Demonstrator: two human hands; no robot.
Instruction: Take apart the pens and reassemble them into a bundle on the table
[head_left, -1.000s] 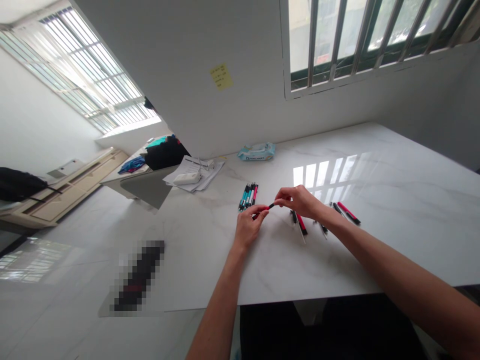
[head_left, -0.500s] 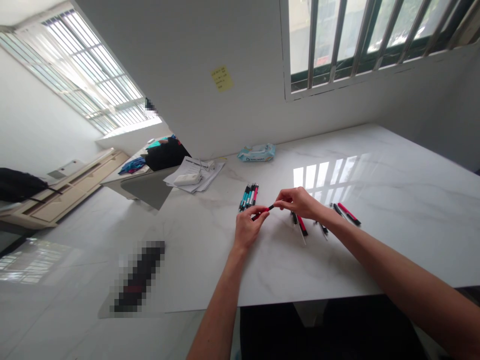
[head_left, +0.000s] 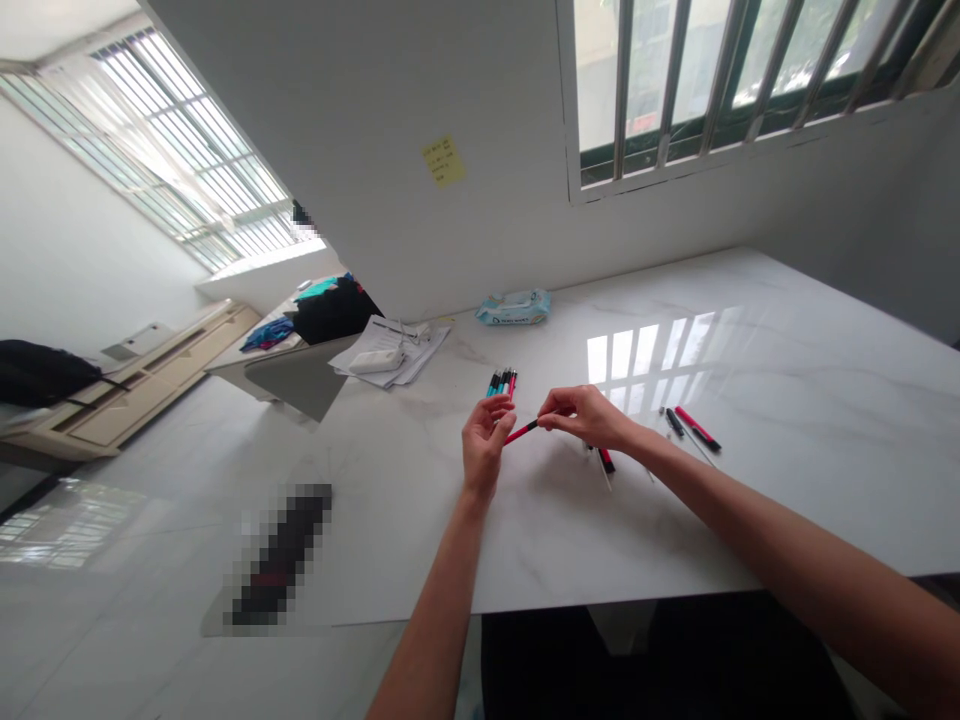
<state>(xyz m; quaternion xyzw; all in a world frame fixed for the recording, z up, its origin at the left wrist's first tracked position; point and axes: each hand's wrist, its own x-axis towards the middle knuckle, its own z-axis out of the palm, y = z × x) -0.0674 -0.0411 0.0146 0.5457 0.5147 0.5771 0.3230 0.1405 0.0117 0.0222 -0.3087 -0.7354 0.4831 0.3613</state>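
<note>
A thin red and black pen (head_left: 521,431) is held between both hands over the white marble table (head_left: 750,480). My left hand (head_left: 486,444) pinches its lower left end with closed fingers. The closed fingers of my right hand (head_left: 583,412) grip its black upper end. Behind my left hand lies a bundle of teal, black and red pens (head_left: 502,381). Under and beside my right hand lie loose pen parts (head_left: 604,461). Further right rest a red pen (head_left: 697,427) and a black piece (head_left: 674,421).
A pack of wet wipes (head_left: 514,306) lies near the wall. Papers with a white object on top (head_left: 388,351) sit at the table's left end. A yellow sticky note (head_left: 443,161) hangs on the wall. A blurred dark item (head_left: 279,555) lies at lower left.
Both hands have lifted a little off the table with the pen. My left hand has turned upright and the pen now tilts up toward my right hand.
</note>
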